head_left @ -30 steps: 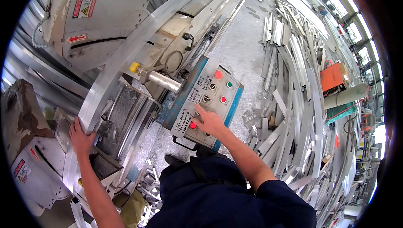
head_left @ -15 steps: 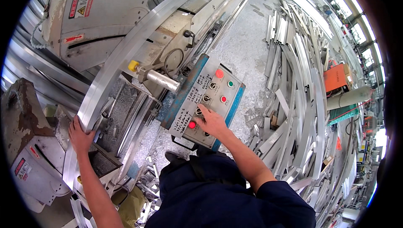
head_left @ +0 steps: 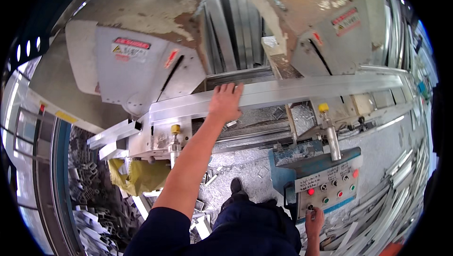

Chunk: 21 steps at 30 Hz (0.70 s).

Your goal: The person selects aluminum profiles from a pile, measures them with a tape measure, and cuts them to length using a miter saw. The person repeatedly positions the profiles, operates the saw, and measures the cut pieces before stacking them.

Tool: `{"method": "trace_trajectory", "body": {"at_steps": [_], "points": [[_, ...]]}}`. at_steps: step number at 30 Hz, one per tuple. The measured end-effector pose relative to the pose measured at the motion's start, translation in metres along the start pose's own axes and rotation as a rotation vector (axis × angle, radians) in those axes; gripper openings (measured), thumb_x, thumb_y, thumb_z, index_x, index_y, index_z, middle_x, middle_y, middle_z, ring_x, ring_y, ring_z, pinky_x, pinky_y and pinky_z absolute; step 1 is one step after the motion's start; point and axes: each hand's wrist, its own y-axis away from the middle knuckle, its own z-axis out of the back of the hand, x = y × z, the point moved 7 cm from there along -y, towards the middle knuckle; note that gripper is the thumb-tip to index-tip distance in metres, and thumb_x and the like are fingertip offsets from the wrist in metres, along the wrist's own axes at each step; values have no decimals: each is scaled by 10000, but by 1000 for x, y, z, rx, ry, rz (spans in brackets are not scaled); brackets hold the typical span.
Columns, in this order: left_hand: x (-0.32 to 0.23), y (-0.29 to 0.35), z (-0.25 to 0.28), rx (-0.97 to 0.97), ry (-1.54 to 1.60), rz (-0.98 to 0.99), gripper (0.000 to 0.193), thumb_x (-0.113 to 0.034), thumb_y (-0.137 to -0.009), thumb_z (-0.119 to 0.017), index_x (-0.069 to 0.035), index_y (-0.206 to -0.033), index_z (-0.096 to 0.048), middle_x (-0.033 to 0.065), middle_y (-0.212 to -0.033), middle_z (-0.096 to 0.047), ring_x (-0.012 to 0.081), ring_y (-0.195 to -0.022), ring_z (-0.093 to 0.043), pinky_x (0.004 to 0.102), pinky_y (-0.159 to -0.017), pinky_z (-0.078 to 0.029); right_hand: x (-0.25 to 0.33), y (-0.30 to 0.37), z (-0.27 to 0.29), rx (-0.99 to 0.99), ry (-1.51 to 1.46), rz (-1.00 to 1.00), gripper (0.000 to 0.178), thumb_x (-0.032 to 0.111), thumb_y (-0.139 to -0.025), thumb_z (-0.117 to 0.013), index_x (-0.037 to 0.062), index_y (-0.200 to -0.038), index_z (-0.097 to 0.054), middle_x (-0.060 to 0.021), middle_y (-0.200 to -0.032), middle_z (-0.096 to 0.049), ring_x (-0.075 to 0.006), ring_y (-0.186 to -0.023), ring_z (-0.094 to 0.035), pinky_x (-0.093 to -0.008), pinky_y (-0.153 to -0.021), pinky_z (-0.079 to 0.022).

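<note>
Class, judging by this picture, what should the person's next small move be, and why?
Probably turn the black knob on the control panel slightly: the right hand has its fingertips at it, while the left hand rests on the long metal profile, seemingly steadying it.

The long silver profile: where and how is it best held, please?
I'd probably grip the long silver profile on its middle span, between the yellow-tipped cylinders, from above on the person's side, fingers over its far edge: it lies across the machine, its top exposed where the left hand rests.
</note>
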Motion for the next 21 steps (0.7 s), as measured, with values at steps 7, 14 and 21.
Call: {"method": "trace_trajectory", "body": {"at_steps": [7,14,21], "points": [[4,2,3,-33,-91,23,808,-134,-711,-699,-54,-1444,-367,173,-1294,-478,340,-1237,-452,502,-1095,-317,3,-39,-12,83,1,35,270,111,-835,-698,20,-1063,-587,-121,-911,-615,-230,-725,-599,-359,-667,-489],[8,0,0,8,-130,28,842,-141,-722,-721,-36,-1461,-332,186,-1335,-450,338,-1264,-430,549,-1097,-306,2,-45,-12,89,-16,-39,206,141,-863,-692,10,-1000,-612,-80,-810,-636,-161,-678,-601,-291,-620,-486],[10,4,0,22,-208,-13,774,-136,-775,-667,2,-1454,-322,246,-1460,-364,387,-1323,-396,572,-1116,-288,1,-46,-15,154,-21,-74,202,122,-868,-686,0,-1009,-608,-83,-826,-617,-162,-701,-582,-294,-609,-478]]}}
